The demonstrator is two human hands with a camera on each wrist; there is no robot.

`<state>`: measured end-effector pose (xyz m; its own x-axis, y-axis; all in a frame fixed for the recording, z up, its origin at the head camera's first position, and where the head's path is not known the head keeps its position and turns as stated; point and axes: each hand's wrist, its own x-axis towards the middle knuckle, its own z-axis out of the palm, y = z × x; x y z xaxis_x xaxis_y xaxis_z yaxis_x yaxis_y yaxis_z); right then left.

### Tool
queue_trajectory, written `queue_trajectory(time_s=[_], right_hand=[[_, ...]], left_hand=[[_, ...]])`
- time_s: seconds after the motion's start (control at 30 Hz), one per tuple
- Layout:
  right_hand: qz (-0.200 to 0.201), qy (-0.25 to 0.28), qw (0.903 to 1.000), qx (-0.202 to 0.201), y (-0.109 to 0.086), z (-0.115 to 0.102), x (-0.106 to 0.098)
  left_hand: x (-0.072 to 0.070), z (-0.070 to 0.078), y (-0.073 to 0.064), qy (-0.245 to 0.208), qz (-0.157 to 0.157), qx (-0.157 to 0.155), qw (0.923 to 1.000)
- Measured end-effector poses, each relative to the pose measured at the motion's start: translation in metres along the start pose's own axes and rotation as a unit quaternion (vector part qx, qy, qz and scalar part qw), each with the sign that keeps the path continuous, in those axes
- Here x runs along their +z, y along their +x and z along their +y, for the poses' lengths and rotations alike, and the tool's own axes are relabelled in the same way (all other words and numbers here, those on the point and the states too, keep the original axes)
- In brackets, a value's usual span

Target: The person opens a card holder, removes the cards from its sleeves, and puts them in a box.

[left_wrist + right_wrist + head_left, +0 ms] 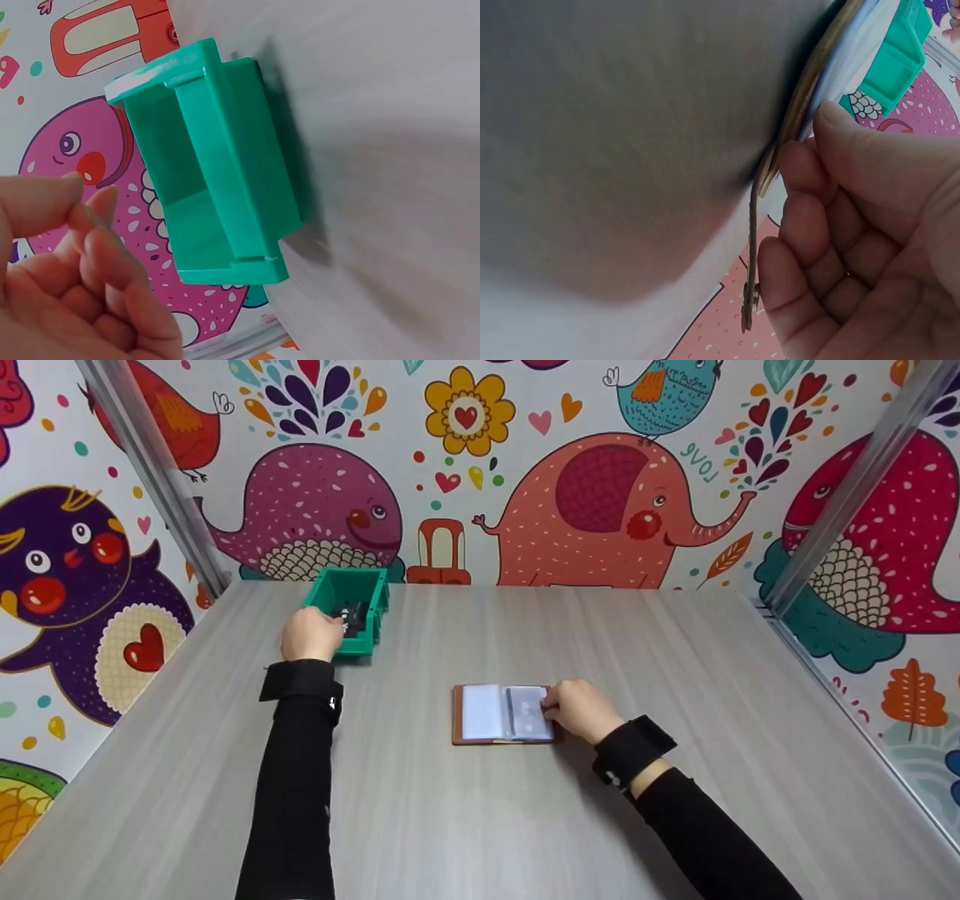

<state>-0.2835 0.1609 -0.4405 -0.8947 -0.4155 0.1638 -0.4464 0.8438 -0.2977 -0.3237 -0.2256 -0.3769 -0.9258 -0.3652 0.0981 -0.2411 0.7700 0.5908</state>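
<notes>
A brown card holder [457,716] lies open on the table, showing pale, see-through sleeves [529,712]. At its right edge my right hand [589,709] pinches the holder between thumb and index finger. In the right wrist view the thumb is on the sleeve side, and a strap [752,262] with a snap hangs down beside the curled fingers. My left hand [311,634] is at the near left side of a green bin [380,596]. Its fingers are loosely curled, thumb near index, with nothing visible between them in the left wrist view [97,277]. Small black items [354,615] lie inside the bin.
The grey wood-grain table [420,817] runs back to a wall printed with cartoon animals [600,510]. The bin stands near the table's back left, close to that wall. Metal posts [154,472] rise at both back corners.
</notes>
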Motion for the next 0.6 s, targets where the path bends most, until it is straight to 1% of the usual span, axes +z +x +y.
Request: queue_trajectory(time_s=[0.23,0.4,0.5,0.6], right_hand=[[0.004,-0.001,1.0,-0.007,0.0,0.0,0.0],[0.002,0.001,1.0,-0.003,0.001,0.001,0.001],[0.0,0.005,1.0,-0.002,0.001,0.001,0.001],[0.001,0.006,1.0,-0.003,0.0,0.001,0.001]], left_hand=[[0.003,0.007,-0.008,0.005,-0.01,-0.008,0.9999],[0.009,0.013,-0.013,0.012,-0.02,0.023,0.9995],[0.014,0.016,-0.016,0.008,-0.03,0.052,0.9982],[0.021,0.021,-0.02,0.004,-0.043,0.087,0.9952]])
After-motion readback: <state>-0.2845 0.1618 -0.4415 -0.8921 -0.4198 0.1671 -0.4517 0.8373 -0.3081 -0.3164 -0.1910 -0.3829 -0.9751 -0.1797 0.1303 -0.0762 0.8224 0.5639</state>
